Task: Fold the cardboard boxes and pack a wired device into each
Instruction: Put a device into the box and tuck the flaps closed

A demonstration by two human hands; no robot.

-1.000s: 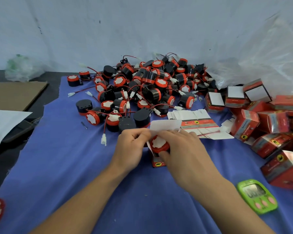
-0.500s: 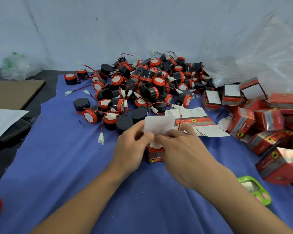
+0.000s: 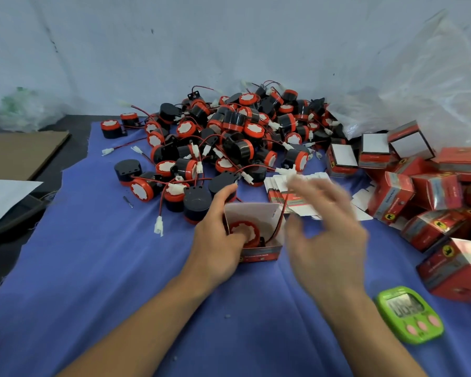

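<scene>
Timer (image 3: 409, 314): green, on cloth (image 3: 93, 268).
Left hand (image 3: 218, 240): grips the left wall of the box (image 3: 259, 253).
Right hand (image 3: 326, 240): blurred, fingers spread, empty, beside box.
Device (image 3: 244, 232): inside the open box, wire over its right wall.
Pile (image 3: 229, 137): loose devices behind.

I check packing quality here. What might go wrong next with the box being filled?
1. The wire runs from the device up over the right wall of the box; closing the flaps may pinch it or leave it outside.
2. Only the left hand grips the box, at one side; pushing the wire in might tip it.
3. The timer lies close by the right forearm and may get knocked.
</scene>
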